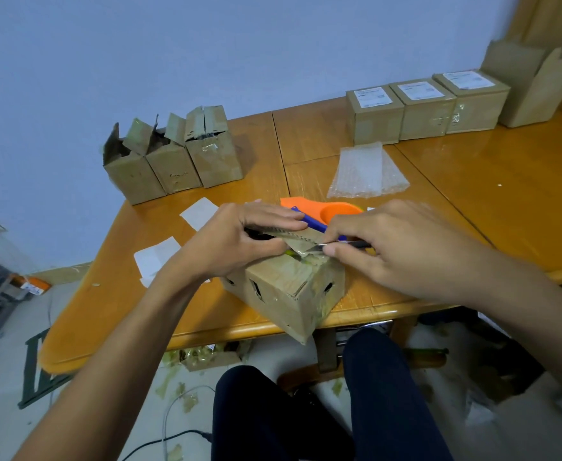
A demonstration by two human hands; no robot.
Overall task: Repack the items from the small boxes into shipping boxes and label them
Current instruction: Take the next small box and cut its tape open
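Roughly halfway, at a guess: sealed and stickered three shipping boxes back right, opened three small boxes back left. Now slitting tape on another box at the near table edge, corner seemingly past it. Clamping its flap with left hand, fingers together; pinching knife in right hand. Blank labels and bubble wrap waiting. Free room far right, none toward the edge.

Bare forearms, dark trousers
The left hand and right hand are uncovered, the forearms sleeveless to the lower corners of the frame; the trousers are plain dark navy, at lower centre
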